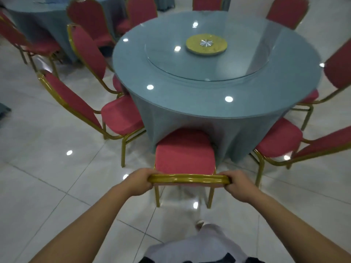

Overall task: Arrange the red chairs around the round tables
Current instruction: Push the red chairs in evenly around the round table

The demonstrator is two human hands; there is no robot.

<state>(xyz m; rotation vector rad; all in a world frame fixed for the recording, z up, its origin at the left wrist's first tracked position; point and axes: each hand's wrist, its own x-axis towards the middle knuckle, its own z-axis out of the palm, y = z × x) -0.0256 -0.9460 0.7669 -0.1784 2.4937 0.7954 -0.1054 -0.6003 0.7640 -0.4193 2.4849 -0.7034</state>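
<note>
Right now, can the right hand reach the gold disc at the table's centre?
Probably not. The right hand grips the back rail of the red chair; that chair stands between the person and the round table, and the gold disc lies at the table's middle, well past its near edge.

No writing, label, brand, number or sign can be read anywhere. The gold top rail of the red chair [185, 152], gripped under the fingers of the left hand [141, 180] and the right hand [238, 184], is plain. The gold disc [206, 44] on the round table [171, 95], well beyond the fingertips, carries only a silver star shape.
</note>
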